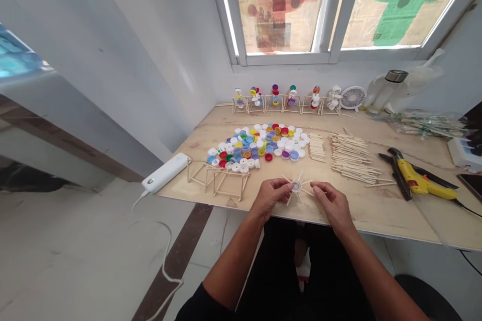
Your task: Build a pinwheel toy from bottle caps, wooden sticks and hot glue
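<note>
Near the table's front edge, my left hand [274,194] pinches a small wheel: a pale round bottle cap [296,186] with several thin wooden sticks pointing outward. My right hand [331,201] is closed at the wheel's right side, thumb and fingers on the end of one wooden stick [308,191]. Loose bottle caps [259,145] in many colours lie beyond my hands. Short cut sticks [317,147] are lined up beside them, and a pile of longer sticks [354,158] lies to the right. Two stick frames [230,185] stand left of my hands.
A yellow glue gun [422,180] with black-handled pliers [401,175] lies at the right. Finished cap-and-stick models [275,100] line the back, with a small white fan [353,98] and a bottle [389,90]. A white power bank [165,173] sits on the left edge, its cable hanging down.
</note>
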The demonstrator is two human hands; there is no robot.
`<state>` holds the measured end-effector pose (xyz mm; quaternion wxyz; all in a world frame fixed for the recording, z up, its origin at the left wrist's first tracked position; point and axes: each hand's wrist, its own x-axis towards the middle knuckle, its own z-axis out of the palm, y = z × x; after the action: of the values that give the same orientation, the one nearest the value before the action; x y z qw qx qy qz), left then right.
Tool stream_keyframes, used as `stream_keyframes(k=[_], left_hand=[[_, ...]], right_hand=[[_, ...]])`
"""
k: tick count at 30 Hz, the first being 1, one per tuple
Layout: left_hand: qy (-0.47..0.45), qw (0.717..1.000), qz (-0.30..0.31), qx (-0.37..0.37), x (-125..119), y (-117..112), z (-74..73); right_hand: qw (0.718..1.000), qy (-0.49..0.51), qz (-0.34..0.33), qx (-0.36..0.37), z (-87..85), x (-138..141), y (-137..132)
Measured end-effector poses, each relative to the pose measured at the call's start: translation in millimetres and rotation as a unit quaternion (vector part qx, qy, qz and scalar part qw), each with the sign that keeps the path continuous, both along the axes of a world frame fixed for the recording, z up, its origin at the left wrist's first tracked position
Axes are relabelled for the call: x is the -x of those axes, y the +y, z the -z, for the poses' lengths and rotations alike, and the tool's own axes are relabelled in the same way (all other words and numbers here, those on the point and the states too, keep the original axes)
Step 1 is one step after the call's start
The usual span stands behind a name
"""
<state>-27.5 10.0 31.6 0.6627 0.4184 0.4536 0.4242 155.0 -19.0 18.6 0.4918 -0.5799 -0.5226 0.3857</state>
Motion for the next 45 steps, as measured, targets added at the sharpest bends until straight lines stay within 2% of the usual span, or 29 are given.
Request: stream_keyframes(k=[4,8,11,15,18,24,29,37,45], left_hand=[[0.074,0.997,0.016,0.005,3,9,-3.5],[0.142,0.99,0.013,-0.002,3,17,0.3],[0.2,0.98,-0.012,-0.019,6,19,6.2],[0.248,0.964,-0.049,-0.081,15,14,13.4],[0.252,0.959,-0.063,-0.109,20,8,17.8],[0.225,0.964,-0.112,-0.081,19,-3,23.9],[0.223,0.962,-0.136,-0.085,21,-9,26.0],[0.224,0.964,-0.114,-0.093,23,-11,26.9],[0.229,0.963,-0.093,-0.104,23,-17,21.7]], right_hand=[[0.999,-0.019,0.03,-0.015,3.3,-4,0],[0.998,-0.035,0.048,-0.026,4.9,-4,-2],[0.997,-0.041,0.05,-0.04,6.8,-4,-3],[0.996,-0.048,0.045,-0.059,11.0,-6,-3],[0.995,-0.054,0.042,-0.072,14.1,-7,-3],[0.993,-0.063,0.035,-0.089,15.1,-7,-3],[0.993,-0.063,0.035,-0.09,14.9,-7,-3],[0.993,-0.067,0.038,-0.095,15.4,-7,-1],[0.993,-0.068,0.04,-0.091,14.1,-5,-1]])
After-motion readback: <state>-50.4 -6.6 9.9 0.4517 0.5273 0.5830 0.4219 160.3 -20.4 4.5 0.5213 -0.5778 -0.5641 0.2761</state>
